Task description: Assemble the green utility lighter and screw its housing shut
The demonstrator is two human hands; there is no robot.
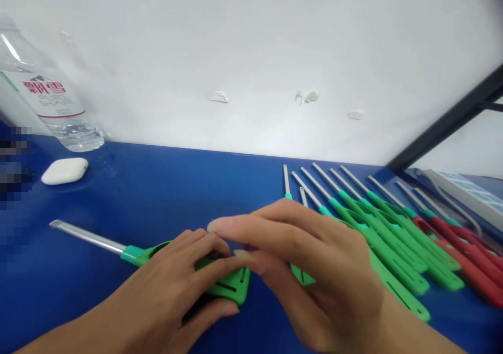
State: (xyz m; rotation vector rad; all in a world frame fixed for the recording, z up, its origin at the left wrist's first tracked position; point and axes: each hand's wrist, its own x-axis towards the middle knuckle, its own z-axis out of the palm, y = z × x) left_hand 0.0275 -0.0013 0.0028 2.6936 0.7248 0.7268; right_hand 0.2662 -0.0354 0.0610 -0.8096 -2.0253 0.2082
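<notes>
A green lighter (231,287) with a long metal tube lies on the blue table, its tube pointing to the left. Over its body rests my left hand (176,280), fingers wrapped round it. My right hand (310,259) comes in from the right, thumb and index finger pinched at the left fingertips near the lighter's handle end. Whatever the pinch holds is too small and hidden to name. Behind and beside my right hand lie several green lighters (393,244) in a row, partly covered by it.
Several red lighters (459,244) lie at the right. A white case (65,171) and a clear water bottle (55,92) are at the left on the blue table (176,181). A white wall rises behind, with a dark metal bar (444,118) at the right.
</notes>
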